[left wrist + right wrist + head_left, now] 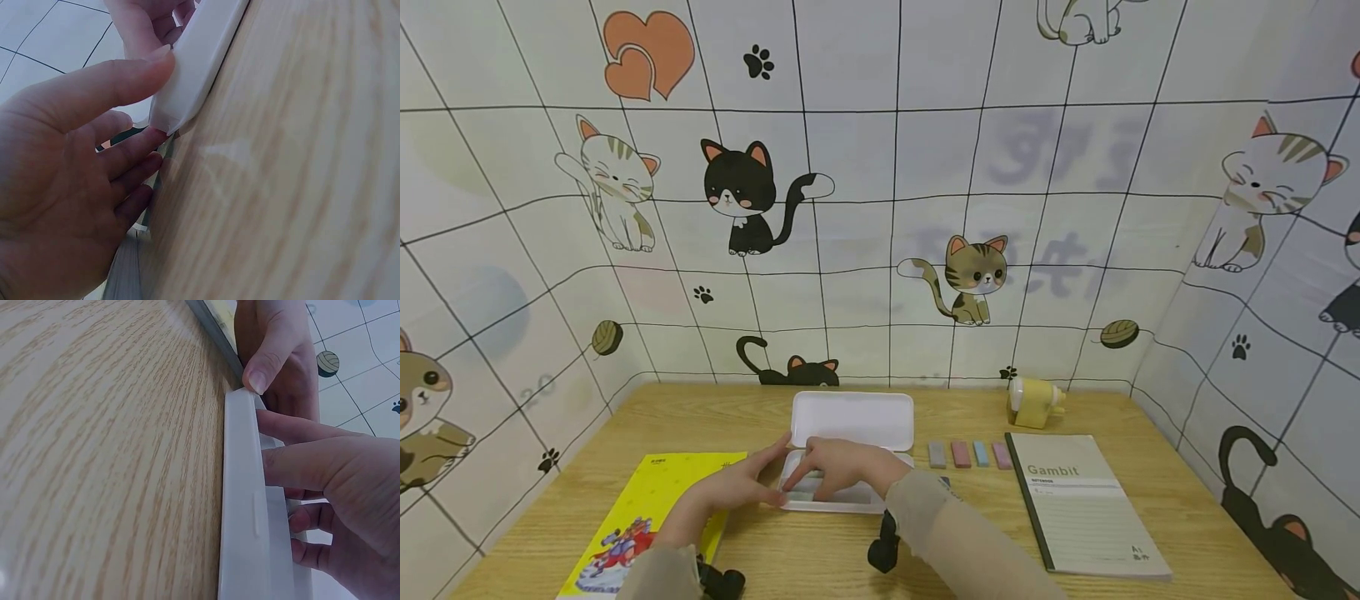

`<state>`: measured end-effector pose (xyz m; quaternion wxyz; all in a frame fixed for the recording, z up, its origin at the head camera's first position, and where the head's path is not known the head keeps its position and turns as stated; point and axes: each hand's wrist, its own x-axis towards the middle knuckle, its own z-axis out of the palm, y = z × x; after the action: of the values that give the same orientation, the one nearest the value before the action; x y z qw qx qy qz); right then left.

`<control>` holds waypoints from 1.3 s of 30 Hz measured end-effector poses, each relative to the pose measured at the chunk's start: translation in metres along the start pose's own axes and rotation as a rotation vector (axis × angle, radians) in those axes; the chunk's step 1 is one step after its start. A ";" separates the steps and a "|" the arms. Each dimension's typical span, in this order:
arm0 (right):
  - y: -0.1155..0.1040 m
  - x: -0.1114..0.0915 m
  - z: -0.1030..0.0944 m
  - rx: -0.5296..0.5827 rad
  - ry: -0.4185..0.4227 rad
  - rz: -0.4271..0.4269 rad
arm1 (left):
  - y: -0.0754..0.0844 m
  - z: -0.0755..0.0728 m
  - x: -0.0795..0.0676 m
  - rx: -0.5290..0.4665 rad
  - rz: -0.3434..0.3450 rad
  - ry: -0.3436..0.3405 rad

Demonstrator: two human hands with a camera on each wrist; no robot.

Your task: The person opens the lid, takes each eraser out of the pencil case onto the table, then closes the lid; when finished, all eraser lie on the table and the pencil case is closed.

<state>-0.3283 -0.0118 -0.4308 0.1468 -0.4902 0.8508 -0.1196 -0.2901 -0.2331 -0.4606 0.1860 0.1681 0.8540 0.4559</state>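
Note:
A white pencil case (852, 421) lies on the table with its lid raised toward the wall. At its left end my left hand (737, 487) holds the corner, thumb (134, 78) on the front and fingertips against the end. My right hand (842, 465) reaches into the case from the right. Its thumb and index finger (300, 428) dip inside near the left end, the other fingers bent. Whether they pinch something in there is hidden. To the right of the case stand several small erasers in a row: grey (937, 455), pink (961, 454), blue (981, 453) and purple (1002, 456).
A yellow book (655, 500) lies on the left, partly under my left forearm. On the right is a Gambit notebook (1090, 508), with a yellow and white pencil sharpener (1036, 403) behind it. Something dark blue (946, 481) peeks out by my right sleeve. A cat-patterned sheet surrounds the table.

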 end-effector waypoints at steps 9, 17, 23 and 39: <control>0.003 -0.003 -0.003 0.000 -0.002 -0.016 | -0.001 0.000 -0.002 -0.001 0.009 -0.002; 0.009 -0.017 -0.015 0.076 0.018 0.028 | 0.000 0.000 0.001 0.009 0.013 0.004; 0.011 -0.034 -0.026 0.191 0.048 0.071 | 0.000 0.000 0.000 0.021 0.007 0.010; 0.028 -0.068 -0.031 0.350 0.102 0.080 | 0.000 0.001 0.001 0.013 0.008 0.010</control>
<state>-0.3295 0.0627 -0.4025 0.1909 -0.4165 0.8421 -0.2845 -0.2904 -0.2320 -0.4617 0.1790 0.1704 0.8571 0.4520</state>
